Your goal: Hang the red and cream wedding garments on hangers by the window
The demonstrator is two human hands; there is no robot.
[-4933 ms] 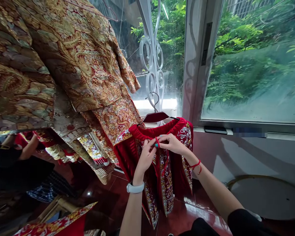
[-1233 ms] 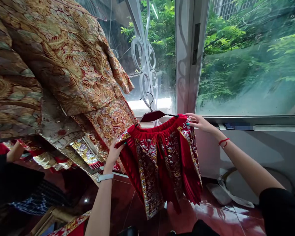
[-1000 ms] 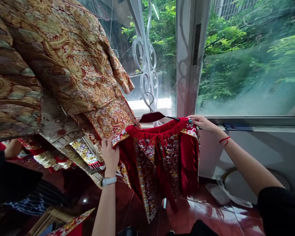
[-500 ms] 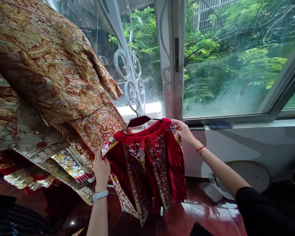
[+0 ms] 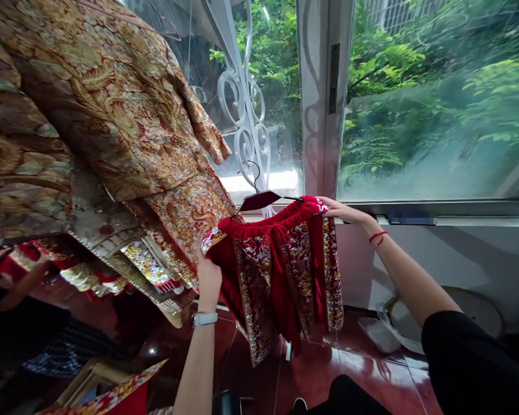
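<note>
A red pleated skirt [image 5: 281, 276] with gold and silver embroidered panels and a gathered waistband hangs from a dark clothes hanger [image 5: 260, 200]. My left hand [image 5: 209, 279] is closed on the left edge of the skirt just below the waistband. At the other end of the waistband, my right hand [image 5: 343, 212] grips the red cloth, its fingertips partly hidden by the fabric. A red tie is bowed at the skirt's front middle. The hanger's hook shows above, in front of white scrollwork.
Gold brocade garments [image 5: 125, 115] hang densely on the left. White iron scrollwork [image 5: 244, 109] and a window [image 5: 415, 144] lie beyond the skirt. Another person's forearm [image 5: 23, 282] shows at far left. A clear plastic bag [image 5: 378, 334] lies on the red tiled floor [image 5: 259, 374].
The view has shifted, so the garments and window sit farther right. The skirt's right side panel now faces me more, and another person's arm has come into view at left.
</note>
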